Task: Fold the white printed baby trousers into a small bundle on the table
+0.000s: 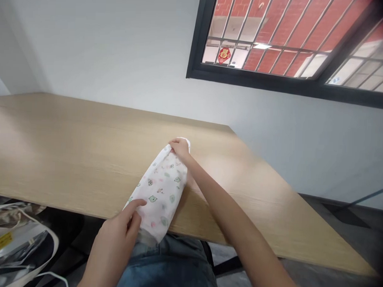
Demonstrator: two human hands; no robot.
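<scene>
A small white cloth (pixel 163 186) printed with little green and pink figures lies folded on the wooden table (pixel 68 156), its near end hanging over the front edge. My right hand (pixel 179 148) pinches the cloth's far end, fingers closed on it. My left hand (pixel 121 233) grips the near end at the table's edge, with the thumb and forefinger pressed on the fabric.
A white wall rises behind the table, with a black-framed barred window (pixel 292 46) at the upper right. A shiny silver bag (pixel 15 242) with white cords sits low at the left. My jeans (pixel 168 268) show below the table edge.
</scene>
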